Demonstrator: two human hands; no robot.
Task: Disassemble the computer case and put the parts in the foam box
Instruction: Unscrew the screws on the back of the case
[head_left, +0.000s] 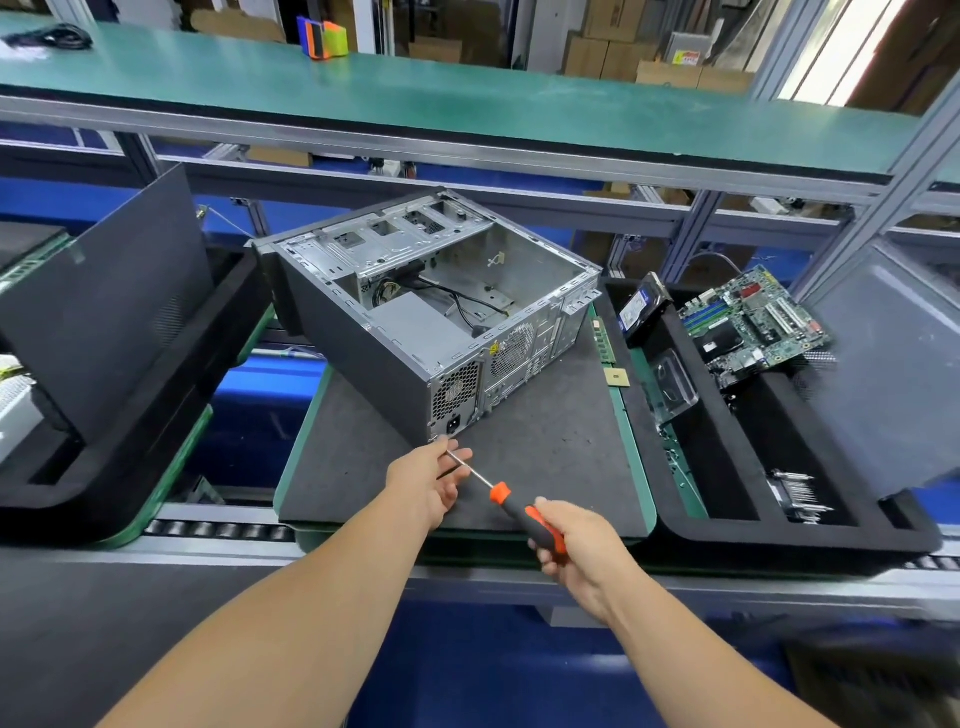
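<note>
Steel, and so stiff and heavy with sharp folded edges: your computer case (431, 312) lies open-side up on the tabletop (545, 467), just beyond your left hand (431, 480). Lift it by the outer walls, never the thin drive cage. Your left hand pinches the screwdriver (498, 493) shaft near the case's rear corner; your right hand (576, 551) grips its handle. To your right sits the foam box (727, 499), motherboard (753, 322) inside
</note>
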